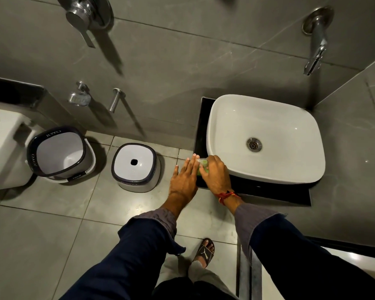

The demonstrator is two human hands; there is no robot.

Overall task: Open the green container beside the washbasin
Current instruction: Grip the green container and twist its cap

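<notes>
Reaching down at the front left corner of the washbasin (266, 137), we have both hands on the green container (202, 166), which sits on the black counter (268, 194) just beside the washbasin's rim. Our right hand (215, 173) is curled over its top, fingers closed around it, hiding most of it. Our left hand (183, 180) lies flat against its far side from the washbasin, fingers (189, 164) straight and slightly spread, bracing rather than pinching. We judge the grip set but the opening not done; whether the lid has loosened, we cannot tell.
</notes>
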